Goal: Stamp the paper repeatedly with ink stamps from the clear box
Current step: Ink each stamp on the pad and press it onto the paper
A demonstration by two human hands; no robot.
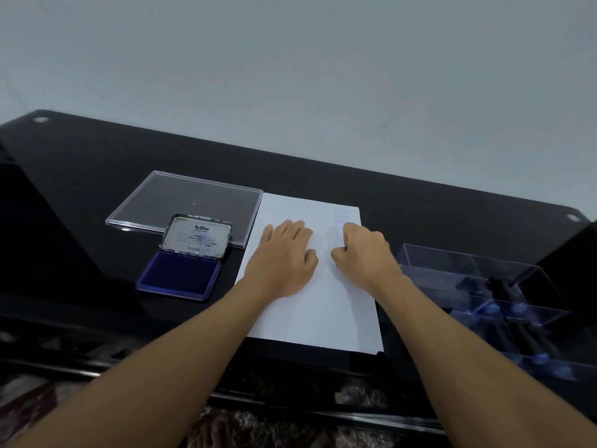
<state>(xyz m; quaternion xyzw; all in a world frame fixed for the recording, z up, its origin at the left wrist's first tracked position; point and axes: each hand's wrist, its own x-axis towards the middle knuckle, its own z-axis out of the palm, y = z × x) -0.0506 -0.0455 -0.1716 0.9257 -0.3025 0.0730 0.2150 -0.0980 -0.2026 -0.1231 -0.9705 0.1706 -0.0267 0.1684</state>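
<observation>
Two hands on the paper point(323, 312), one flat and one fisted round a stamp point(336, 265).

Left hand point(284, 253) lies palm down on the sheet's left half, fingers straight and close together, holding nothing; right hand point(365, 253) is knuckles-up near the sheet's right edge, fingers curled tight round the stamp, of which only a dark sliver shows below the thumb. At the right, the clear box point(452, 263) stands just beside the paper, its compartments holding several dark-handled stamps point(504, 292) with blue ends; their number is hard to make out through the walls and reflections. On the left, an open Artline ink pad point(181, 274) shows its blue pad, its lid propped on the box's flat clear lid point(181, 198). Faint blue prints point(340, 216) mark the paper's far right corner, too pale to read. All rests on a black glass table point(97, 163).
</observation>
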